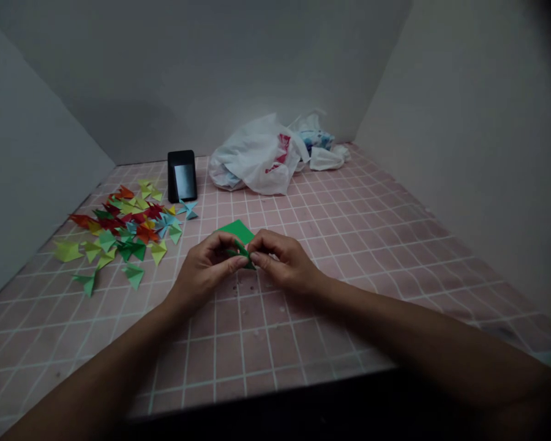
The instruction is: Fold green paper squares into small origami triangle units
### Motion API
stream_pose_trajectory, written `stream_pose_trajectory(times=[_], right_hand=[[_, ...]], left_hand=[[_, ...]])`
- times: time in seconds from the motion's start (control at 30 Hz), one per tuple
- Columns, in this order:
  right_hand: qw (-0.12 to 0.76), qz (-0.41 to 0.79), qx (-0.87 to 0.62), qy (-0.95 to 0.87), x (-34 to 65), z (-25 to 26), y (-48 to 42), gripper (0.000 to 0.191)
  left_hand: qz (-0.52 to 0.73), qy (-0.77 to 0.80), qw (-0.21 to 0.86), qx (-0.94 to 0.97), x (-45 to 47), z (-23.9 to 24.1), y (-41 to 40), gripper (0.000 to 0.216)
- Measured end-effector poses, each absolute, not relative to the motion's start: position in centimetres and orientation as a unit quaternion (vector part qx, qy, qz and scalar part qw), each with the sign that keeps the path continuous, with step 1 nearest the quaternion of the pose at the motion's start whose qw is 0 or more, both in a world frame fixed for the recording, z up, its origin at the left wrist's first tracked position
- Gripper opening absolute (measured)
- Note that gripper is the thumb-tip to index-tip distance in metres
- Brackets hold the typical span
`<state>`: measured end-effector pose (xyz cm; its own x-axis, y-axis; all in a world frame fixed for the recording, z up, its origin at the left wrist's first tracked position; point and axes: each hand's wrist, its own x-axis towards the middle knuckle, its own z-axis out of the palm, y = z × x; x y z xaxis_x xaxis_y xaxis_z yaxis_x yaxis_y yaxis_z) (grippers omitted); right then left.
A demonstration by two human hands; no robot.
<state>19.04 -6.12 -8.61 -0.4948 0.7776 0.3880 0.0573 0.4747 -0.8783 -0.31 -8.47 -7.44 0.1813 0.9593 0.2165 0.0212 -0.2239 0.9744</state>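
Observation:
Between my two hands is a small piece of folded green paper (pixel 241 250), partly hidden by the fingers. My left hand (pixel 207 262) pinches its left side between thumb and fingers. On the other side, the thumb and fingertips of my right hand (pixel 282 258) close on its right edge. Just behind the hands, a flat sheet of green paper (pixel 237 229) lies on the table, its near part covered by the hands. Off to the left is a loose pile of folded paper pieces (pixel 133 248) in red, orange, yellow, blue and green.
A pink checked cloth (pixel 371 233) covers the table. A black device with a screen (pixel 182 176) stands upright behind the paper pile. At the back lie a white plastic bag (pixel 257 153) with red print and a blue-and-white packet (pixel 316 139). Pale walls enclose three sides.

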Motion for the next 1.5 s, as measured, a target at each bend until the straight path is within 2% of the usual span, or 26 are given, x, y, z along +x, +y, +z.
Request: stream_pose_trajectory(times=[0.1, 0.2, 0.37, 0.53, 0.8, 0.93, 1.17, 1.5], right_hand=[[0.404, 0.490, -0.295, -0.714, 19.0, -8.6, -6.1, 0.013], [0.395, 0.536, -0.285, -0.690, 18.8, -8.7, -6.2, 0.017], [0.408, 0.545, -0.320, -0.659, 18.5, -9.2, -6.3, 0.014], [0.438, 0.568, -0.312, -0.624, 18.5, -9.4, -6.0, 0.013], [0.416, 0.641, -0.272, -0.585, 18.3, -9.4, -6.2, 0.019], [0.430, 0.620, -0.283, -0.593, 18.3, -9.5, -6.2, 0.018], [0.443, 0.528, -0.316, -0.652, 18.4, -9.2, -6.7, 0.016], [0.432, 0.553, -0.299, -0.647, 18.4, -9.6, -6.8, 0.018]], left_hand=[[0.499, 0.426, 0.475, 0.587, -0.4, -7.5, -8.3, 0.018], [0.510, 0.438, 0.521, 0.525, -0.2, -7.7, -8.5, 0.024], [0.507, 0.419, 0.577, 0.484, 0.0, -8.1, -8.6, 0.027], [0.517, 0.421, 0.565, 0.486, -0.1, -8.6, -8.4, 0.038], [0.518, 0.430, 0.531, 0.515, 0.1, -7.9, -8.7, 0.033], [0.514, 0.431, 0.546, 0.502, 0.2, -8.0, -8.6, 0.034], [0.480, 0.444, 0.530, 0.540, 0.1, -8.0, -8.7, 0.014], [0.480, 0.460, 0.497, 0.558, 0.1, -7.6, -8.9, 0.012]])
